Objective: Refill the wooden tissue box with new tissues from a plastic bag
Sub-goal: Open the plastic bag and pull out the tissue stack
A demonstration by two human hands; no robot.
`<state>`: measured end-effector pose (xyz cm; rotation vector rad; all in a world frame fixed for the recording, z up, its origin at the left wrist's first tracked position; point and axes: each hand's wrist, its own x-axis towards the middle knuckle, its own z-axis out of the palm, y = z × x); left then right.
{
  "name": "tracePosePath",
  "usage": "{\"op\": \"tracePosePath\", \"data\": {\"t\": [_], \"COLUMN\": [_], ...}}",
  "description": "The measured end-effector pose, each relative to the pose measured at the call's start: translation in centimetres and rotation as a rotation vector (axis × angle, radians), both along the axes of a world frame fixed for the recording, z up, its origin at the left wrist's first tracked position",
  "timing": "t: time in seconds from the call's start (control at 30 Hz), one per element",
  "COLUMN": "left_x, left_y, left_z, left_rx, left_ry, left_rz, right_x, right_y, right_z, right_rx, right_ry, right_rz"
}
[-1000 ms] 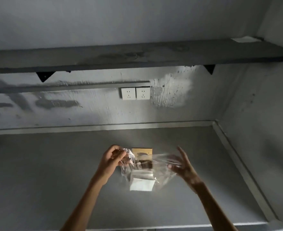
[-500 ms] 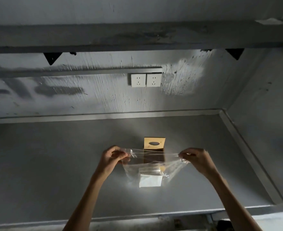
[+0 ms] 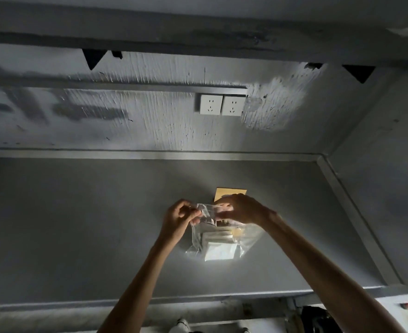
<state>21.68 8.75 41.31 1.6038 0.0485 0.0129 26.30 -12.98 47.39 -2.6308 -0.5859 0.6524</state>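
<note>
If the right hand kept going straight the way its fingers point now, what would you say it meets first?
Most likely the left hand. The right hand points leftward along the plastic bag top it pinches, and the left grips the other end; depth is uncertain.

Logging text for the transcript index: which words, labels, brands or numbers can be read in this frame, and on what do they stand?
None can be read.
Wall sockets: only pin holes, no lettering.
Plastic bag held by both hands: clear, no print visible.
Tissues inside: plain white.
Wooden tissue box: mostly hidden; its visible part is bare.
Red object at lower right: too small to read.
</note>
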Motion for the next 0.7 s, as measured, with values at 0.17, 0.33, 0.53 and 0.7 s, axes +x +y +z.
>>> {"op": "tracePosePath", "data": {"t": [0.17,0.33,0.53,0.7], "left_x": [-0.5,-0.5,-1.0,-1.2], "left_y": [1.0,1.1,0.5,-0.6], "left_z": [-1.4,-2.2,-2.3,-1.5], "left_rx": [-0.133,-0.128,-0.089,0.040], "left_ry": [0.048,0.050,-0.003,-0.063], "left_rz": [-0.033,0.022,0.123,0.207], "right_x": [3.2,4.5,6.0,6.7], "right_y": [3.7,4.6,6.9,7.5], "right_z": [0.5,1.1,-0.4,-0.3], "right_rx": [-0.014,0.064,-0.008,-0.035], "right_ry": [0.157,0.577,0.686,0.644], "right_rz": [0.077,-0.003,0.033,-0.018]}}
